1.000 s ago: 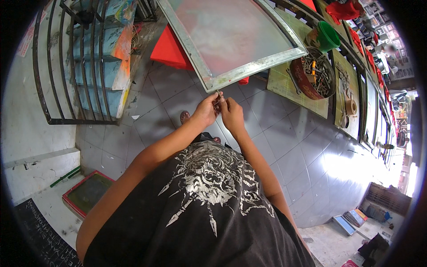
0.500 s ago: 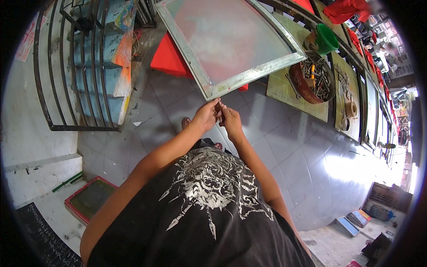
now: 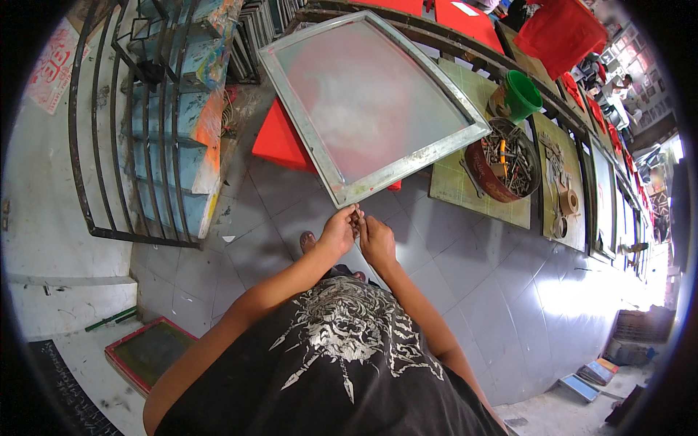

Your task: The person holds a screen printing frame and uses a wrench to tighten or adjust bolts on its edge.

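Observation:
My left hand (image 3: 339, 232) and my right hand (image 3: 377, 242) are close together in front of my body, just below the near corner of a screen-printing frame (image 3: 347, 190). Both hands have their fingers curled in a pinch. Something small and dark shows between the fingertips, too small and covered to name. The frame has a pale metal rim and a cloudy, pinkish-grey mesh (image 3: 378, 94). It lies tilted over a red cloth-like surface (image 3: 280, 142). Whether my left fingertips touch the frame's corner, I cannot tell.
To the right, a round reddish tin (image 3: 486, 168) full of tools and a green bucket (image 3: 522, 96) stand on a board. Tape rolls (image 3: 568, 201) lie beyond them. At left are dark metal bars (image 3: 91, 160) before blue shelves. A red-rimmed screen (image 3: 149, 349) rests at lower left.
The view has tilted up, so the frame, bench and hands sit lower in the picture. My hands stay together by the frame's corner, fingers still pinched.

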The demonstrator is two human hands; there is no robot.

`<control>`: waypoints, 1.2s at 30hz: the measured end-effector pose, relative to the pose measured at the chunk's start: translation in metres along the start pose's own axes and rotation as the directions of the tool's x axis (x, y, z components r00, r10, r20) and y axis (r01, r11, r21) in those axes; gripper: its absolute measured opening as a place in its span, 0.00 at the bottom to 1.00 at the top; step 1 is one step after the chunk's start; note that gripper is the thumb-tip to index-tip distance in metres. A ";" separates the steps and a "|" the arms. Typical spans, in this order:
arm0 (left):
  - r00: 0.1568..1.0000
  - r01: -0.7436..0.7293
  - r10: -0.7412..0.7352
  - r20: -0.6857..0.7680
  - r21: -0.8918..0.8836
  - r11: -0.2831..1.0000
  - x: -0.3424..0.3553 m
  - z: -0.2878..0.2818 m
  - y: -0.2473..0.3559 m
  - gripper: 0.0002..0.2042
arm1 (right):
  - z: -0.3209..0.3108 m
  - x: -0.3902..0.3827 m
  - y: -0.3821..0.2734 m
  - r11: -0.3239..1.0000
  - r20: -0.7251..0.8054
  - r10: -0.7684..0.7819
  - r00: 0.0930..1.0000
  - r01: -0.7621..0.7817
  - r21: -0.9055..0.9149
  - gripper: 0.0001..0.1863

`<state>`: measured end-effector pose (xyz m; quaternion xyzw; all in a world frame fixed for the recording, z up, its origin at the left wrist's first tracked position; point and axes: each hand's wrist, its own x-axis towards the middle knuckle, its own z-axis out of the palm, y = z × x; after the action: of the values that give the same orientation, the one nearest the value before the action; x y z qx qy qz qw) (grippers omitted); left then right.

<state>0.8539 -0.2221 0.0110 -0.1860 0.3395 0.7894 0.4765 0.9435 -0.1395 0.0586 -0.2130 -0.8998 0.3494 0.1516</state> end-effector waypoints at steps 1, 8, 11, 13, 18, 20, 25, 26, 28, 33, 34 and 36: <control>1.000 -0.018 0.018 -0.001 -0.015 1.000 0.001 0.001 0.000 0.06 | 0.000 0.001 0.001 0.999 0.011 0.010 1.000 -0.011 0.042 0.14; 0.995 -0.098 0.097 -0.013 -0.092 0.991 0.002 0.006 -0.009 0.05 | 0.010 0.000 0.014 0.904 0.092 0.158 0.983 -0.181 0.388 0.17; 0.996 -0.093 0.092 -0.011 -0.103 0.990 0.003 0.003 -0.009 0.05 | 0.015 0.000 0.019 0.855 0.144 0.204 0.968 -0.248 0.456 0.19; 0.996 -0.088 0.088 0.000 -0.098 0.991 0.004 0.001 -0.008 0.05 | 0.017 0.001 0.019 0.712 0.231 0.249 0.941 -0.339 0.615 0.19; 0.995 -0.097 0.093 -0.032 -0.149 0.984 0.009 0.003 -0.010 0.05 | 0.016 0.001 0.018 0.189 0.496 0.273 0.824 -0.551 0.813 0.17; 0.996 -0.082 0.080 -0.026 -0.119 0.989 0.008 0.002 -0.009 0.05 | 0.016 0.001 0.022 0.061 0.574 0.223 0.788 -0.599 0.799 0.18; 0.998 -0.032 0.029 -0.053 -0.042 0.999 0.004 0.002 -0.001 0.04 | 0.010 0.007 0.024 0.010 0.657 0.202 0.727 -0.672 0.740 0.20; 1.000 -0.006 0.006 -0.022 -0.025 1.000 -0.001 0.002 0.002 0.04 | 0.006 0.005 0.011 0.160 0.583 0.289 0.760 -0.638 0.753 0.20; 0.999 0.001 -0.003 -0.037 -0.042 0.999 -0.004 0.012 0.000 0.04 | 0.017 0.001 0.023 0.496 0.358 0.343 0.869 -0.491 0.716 0.19; 0.997 -0.046 0.047 -0.066 0.022 0.999 0.000 0.007 0.003 0.04 | 0.000 -0.001 0.005 0.986 -0.090 -0.032 0.995 0.046 0.162 0.13; 0.997 -0.045 0.047 -0.058 0.038 0.998 0.000 0.007 0.002 0.05 | 0.001 -0.001 0.005 0.992 -0.099 -0.065 0.993 0.075 0.104 0.13; 0.998 -0.033 0.036 -0.054 0.055 0.998 -0.004 0.007 0.002 0.06 | 0.002 -0.002 0.006 0.994 -0.086 -0.067 0.994 0.074 0.080 0.13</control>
<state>0.8545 -0.2202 0.0197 -0.1890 0.3767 0.7826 0.4582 0.9454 -0.1379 0.0527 -0.1888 -0.8844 0.3716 0.2099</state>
